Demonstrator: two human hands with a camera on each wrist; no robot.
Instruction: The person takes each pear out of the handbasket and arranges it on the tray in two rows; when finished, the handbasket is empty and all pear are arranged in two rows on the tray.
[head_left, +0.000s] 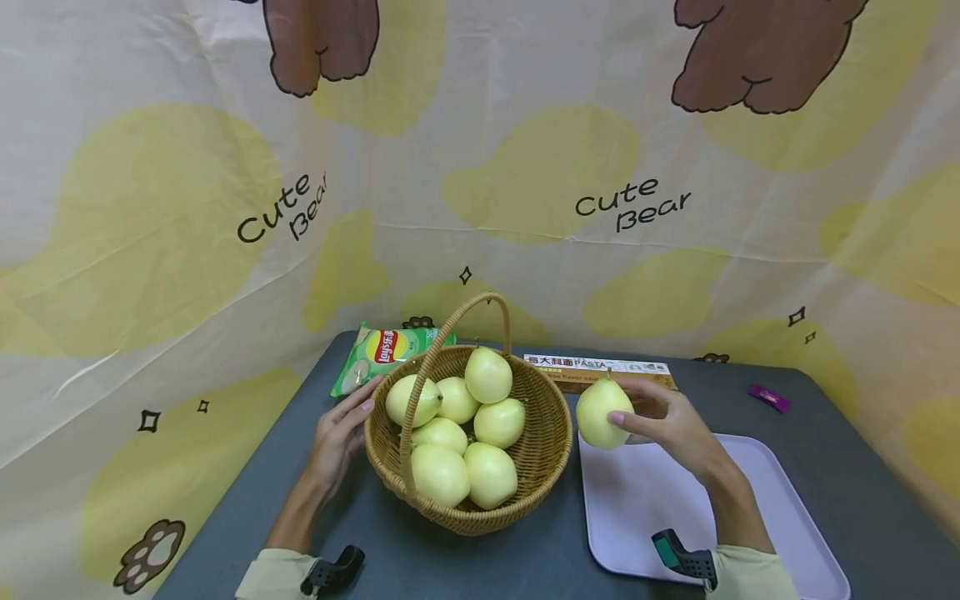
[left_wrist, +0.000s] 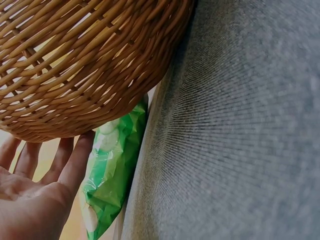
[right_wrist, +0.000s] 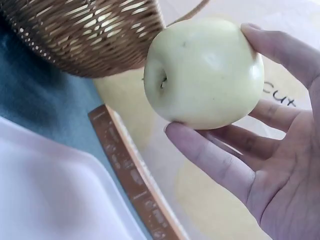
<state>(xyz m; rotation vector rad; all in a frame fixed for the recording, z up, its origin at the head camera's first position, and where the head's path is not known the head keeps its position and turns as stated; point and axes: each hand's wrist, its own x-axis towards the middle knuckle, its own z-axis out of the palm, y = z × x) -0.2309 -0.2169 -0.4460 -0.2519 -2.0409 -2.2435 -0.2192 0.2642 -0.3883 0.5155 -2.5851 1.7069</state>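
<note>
While looking through the head view, holding one pear (head_left: 602, 414) in the air with the right hand (head_left: 667, 421), beside the basket's right rim and near the far-left corner of the pale tray (head_left: 637, 517). Supporting the wicker basket (head_left: 543, 425) from its left side with the left hand (head_left: 336, 440), presumably to guard against tipping or sliding. Seeing seven other pears (head_left: 440, 477) piled inside, apparently kept from rolling by the woven wall. Noticing the tray lying on the worktop (head_left: 817, 467) to the right, probably for easy reach. Reading "Lay's" on the green bag (head_left: 386, 354) behind the basket, "PASTA" on the long box (head_left: 592, 364) and "Cute Bear" twice on the backdrop cloth (head_left: 510, 150), but not making out any words on the purple packet (head_left: 768, 398).

Turning to the left wrist view, finding the left hand's fingers extended and spaced apart, touching the weave with the tips and grasping nothing. Reading no words on the bag from this side.

Checking the right wrist view, seeing the pear pinched between thumb and fingertips, away from the palm, likely for a light hold on smooth skin. Catching part of "Cute" beyond the hand, but not being able to read the box's small print.
</note>
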